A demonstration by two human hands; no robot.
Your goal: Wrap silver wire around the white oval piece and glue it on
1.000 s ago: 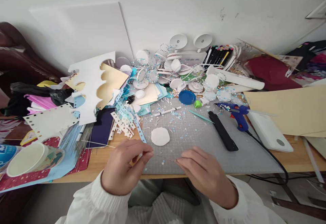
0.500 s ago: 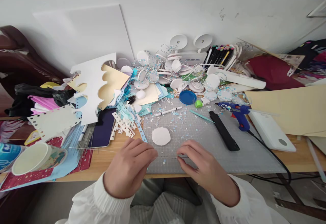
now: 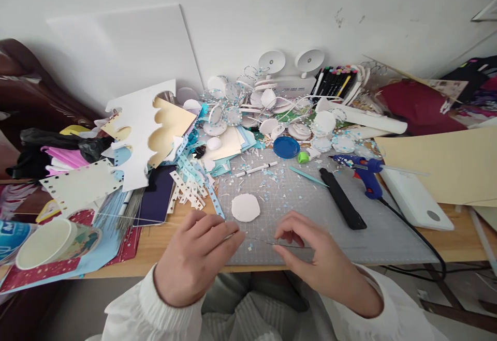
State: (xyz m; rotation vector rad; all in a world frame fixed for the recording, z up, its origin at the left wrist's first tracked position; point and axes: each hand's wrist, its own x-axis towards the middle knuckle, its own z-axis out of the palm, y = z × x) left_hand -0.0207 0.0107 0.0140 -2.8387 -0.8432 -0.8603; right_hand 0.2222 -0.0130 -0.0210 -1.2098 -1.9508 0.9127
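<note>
- Wire (image 3: 259, 239), thin: over the near edge of your grey cutting mat (image 3: 295, 196), long axis left to right, spanning the gap between your hands.
- Your left hand (image 3: 198, 258): fingers together over the wire; their grip is hidden.
- Your right hand (image 3: 316, 258): thumb and forefinger tips at the wire; whether they clamp it, you cannot tell.
- White disc (image 3: 246, 207): flat, just beyond the wire.
- Paper cup (image 3: 42, 248): far left, pale inside showing.
- Glue gun (image 3: 367, 175): right, nozzle leftward.

Live: before the white disc (image 3: 246, 207), a thin wire (image 3: 259, 239) is partly hidden by the left hand (image 3: 199, 259) | far left of it, a blue package (image 3: 14, 237) is cut off | behind it, box lettering (image 3: 294, 90) can't be read
</note>
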